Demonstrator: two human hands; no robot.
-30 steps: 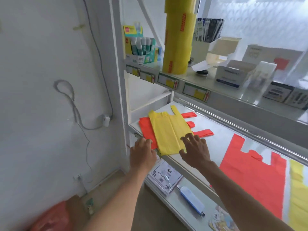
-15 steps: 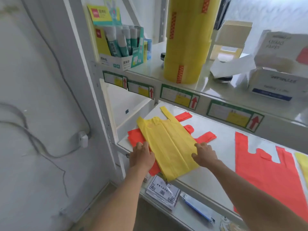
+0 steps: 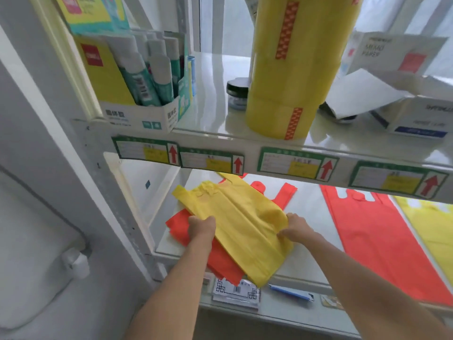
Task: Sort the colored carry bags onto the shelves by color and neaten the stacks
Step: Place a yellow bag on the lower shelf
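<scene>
White metal shelving unit (image 3: 115, 182), glossy white shelves. Upper shelf (image 3: 215, 111) front edge carries green-framed price labels (image 3: 297, 164) with red arrows. Grey-white wall (image 3: 31, 148) left, with a cable (image 3: 49, 209) running down to a small white plug (image 3: 74, 262). Bright diffuse daylight through a frosted window (image 3: 228, 23) far behind.

A plain yellow bag (image 3: 241, 227) lies over red bags (image 3: 221, 262); green-bordered shelf labels (image 3: 297, 163) bear red arrows.
</scene>
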